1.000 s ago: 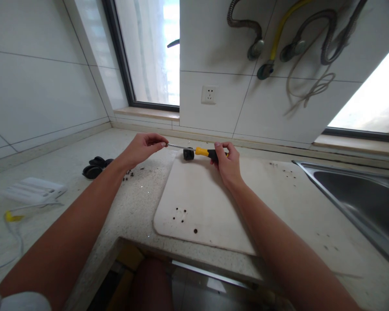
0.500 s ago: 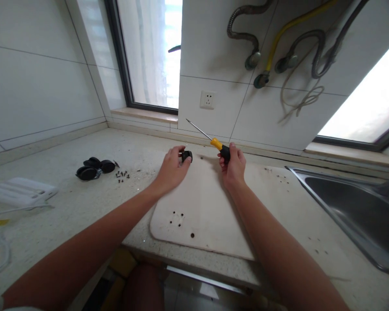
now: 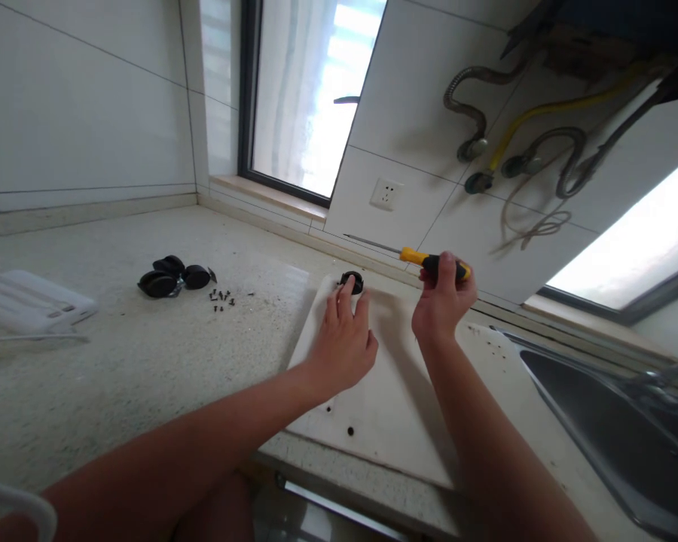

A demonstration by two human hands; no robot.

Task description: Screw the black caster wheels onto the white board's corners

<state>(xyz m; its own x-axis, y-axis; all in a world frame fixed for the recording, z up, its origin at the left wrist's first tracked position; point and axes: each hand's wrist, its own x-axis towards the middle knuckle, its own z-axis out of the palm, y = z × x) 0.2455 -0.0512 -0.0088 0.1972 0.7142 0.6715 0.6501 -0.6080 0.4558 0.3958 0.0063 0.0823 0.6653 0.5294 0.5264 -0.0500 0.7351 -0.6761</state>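
Observation:
A black caster wheel point(image 3: 352, 282) stands at the far left corner of a white board point(image 3: 389, 391) with drilled holes. My left hand point(image 3: 346, 331) reaches over the board, its fingers apart and a fingertip resting on the caster. Raised above the board, my right hand point(image 3: 444, 297) grips a yellow and black screwdriver point(image 3: 415, 257), its shaft pointing left. More black casters point(image 3: 172, 277) lie in a cluster on the counter to the left. Beside them several small screws point(image 3: 221, 297) are scattered.
A white box-like device point(image 3: 34, 301) with a cable lies at the left on the speckled counter point(image 3: 203, 369). To the right is a steel sink point(image 3: 587, 421). Hoses point(image 3: 565, 143) and a wall socket point(image 3: 386, 194) are on the tiled wall behind. The counter's front edge runs below the board.
My left hand has gone from gripping the caster to touching it with spread fingers. My right hand has shifted right with the screwdriver, now nearer level. The view has tilted.

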